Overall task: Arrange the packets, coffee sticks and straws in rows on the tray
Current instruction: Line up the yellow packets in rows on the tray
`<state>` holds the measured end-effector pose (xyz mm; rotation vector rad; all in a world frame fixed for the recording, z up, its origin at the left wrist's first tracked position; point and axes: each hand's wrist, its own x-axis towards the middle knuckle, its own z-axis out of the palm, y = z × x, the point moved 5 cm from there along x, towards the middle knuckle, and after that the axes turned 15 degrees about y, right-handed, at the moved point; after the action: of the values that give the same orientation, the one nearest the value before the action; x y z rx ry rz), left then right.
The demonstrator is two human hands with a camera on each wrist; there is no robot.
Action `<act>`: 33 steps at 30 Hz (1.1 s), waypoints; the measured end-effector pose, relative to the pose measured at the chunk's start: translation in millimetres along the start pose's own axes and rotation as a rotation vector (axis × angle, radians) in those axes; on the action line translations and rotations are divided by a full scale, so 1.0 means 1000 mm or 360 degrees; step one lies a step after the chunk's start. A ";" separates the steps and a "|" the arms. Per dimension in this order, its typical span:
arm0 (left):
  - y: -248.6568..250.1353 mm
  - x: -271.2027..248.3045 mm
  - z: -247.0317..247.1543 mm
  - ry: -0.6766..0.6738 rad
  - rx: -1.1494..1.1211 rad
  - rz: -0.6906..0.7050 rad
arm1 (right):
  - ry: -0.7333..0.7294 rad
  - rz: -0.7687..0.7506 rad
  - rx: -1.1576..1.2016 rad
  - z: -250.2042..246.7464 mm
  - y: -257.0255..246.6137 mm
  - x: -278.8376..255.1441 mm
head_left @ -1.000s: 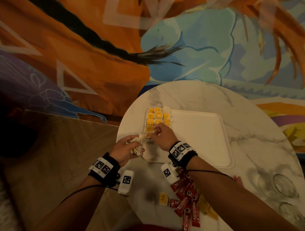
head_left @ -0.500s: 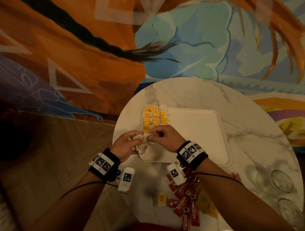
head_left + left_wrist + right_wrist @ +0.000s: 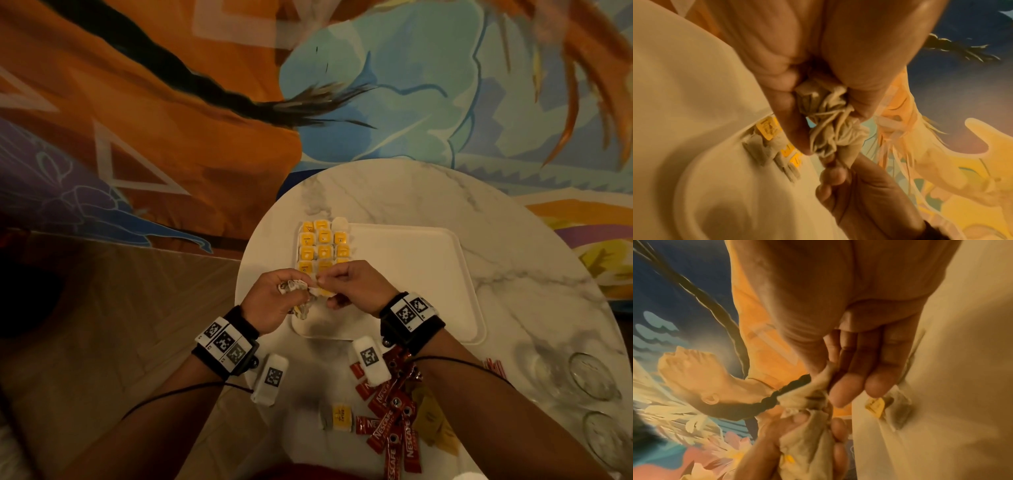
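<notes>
A round white table (image 3: pixel 394 192) with grey marble lines is seen from above. A white tray (image 3: pixel 411 274) is set flat on it, toward the left side. In front of the tray, a pile of red coffee sticks (image 3: pixel 394 421) is spread on the table top — some are crossed over each other. One small yellow packet (image 3: pixel 339 416) is laid just left of the pile. Some flat tan packets (image 3: pixel 435 425) are tucked at the right of the sticks. Two clear glasses (image 3: pixel 592 377) are placed near the right edge, and thin red-striped straws (image 3: pixel 495 366) are left beside them.
</notes>
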<state>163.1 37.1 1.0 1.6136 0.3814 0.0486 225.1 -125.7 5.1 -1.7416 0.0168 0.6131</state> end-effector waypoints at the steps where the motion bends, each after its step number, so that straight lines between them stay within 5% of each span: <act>1: 0.000 0.001 0.000 -0.0001 0.0003 0.0003 | 0.0015 -0.0024 0.0023 -0.001 -0.002 0.002; 10: -0.022 0.012 -0.013 0.0245 -0.0477 -0.0613 | 0.0291 -0.0671 -0.0941 -0.023 -0.039 0.015; 14: -0.029 0.014 -0.017 0.0238 -0.0666 -0.0798 | 0.0092 -0.0750 -0.1293 -0.017 -0.039 0.015; 20: -0.033 0.017 -0.015 0.0233 -0.0786 -0.0898 | -0.0168 -0.0699 -0.1574 -0.003 -0.025 0.025; 33: -0.031 0.024 -0.005 0.0156 -0.0734 -0.0862 | 0.0158 -0.0661 -0.1708 0.002 -0.007 0.056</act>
<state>177.8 49.3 -33.6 1.0185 0.8098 -0.1850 275.0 -104.4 -11.5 -2.6912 -0.7016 0.2033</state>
